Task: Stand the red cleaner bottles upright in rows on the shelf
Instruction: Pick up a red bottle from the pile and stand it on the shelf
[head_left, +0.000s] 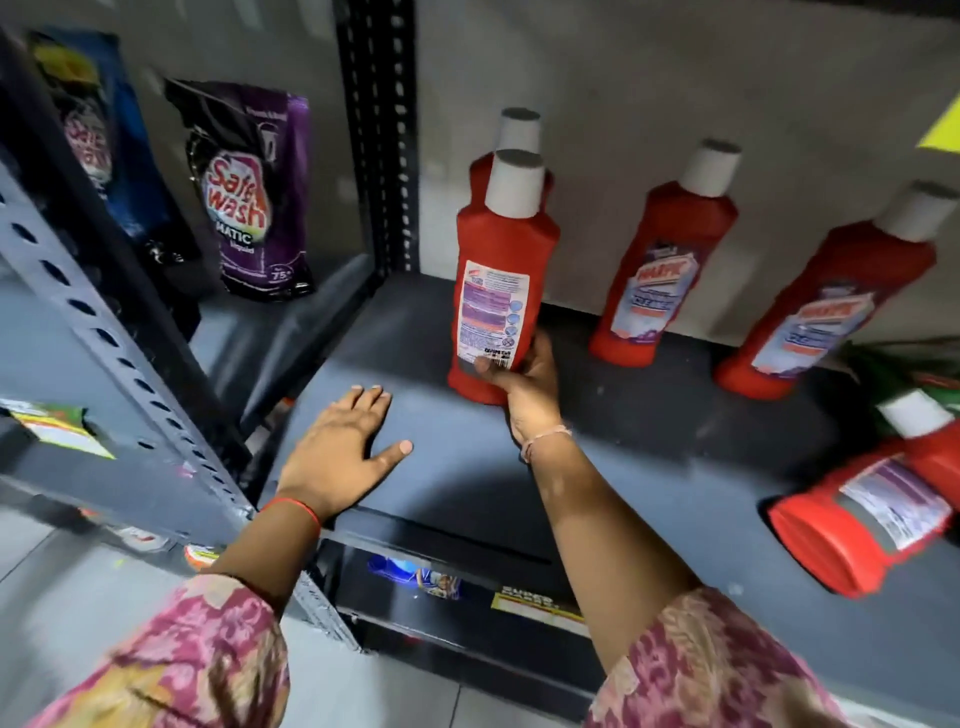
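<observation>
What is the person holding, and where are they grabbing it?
The right hand grips a red cleaner bottle around its lower body, near the base. The left hand holds nothing; it lies flat on the shelf.

The setting was a shop aisle or stockroom: slotted metal shelving (93, 317) carried branded detergent pouches (249, 197), identical red cleaner bottles (660, 270), and a yellow printed shelf-edge tag (535, 605) below.

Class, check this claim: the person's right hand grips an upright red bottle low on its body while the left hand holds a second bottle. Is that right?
Not quite. In the head view the left hand holds nothing; it lies flat and open on the shelf. The rest stands: the right hand grips the upright red bottle low on its body.
</observation>
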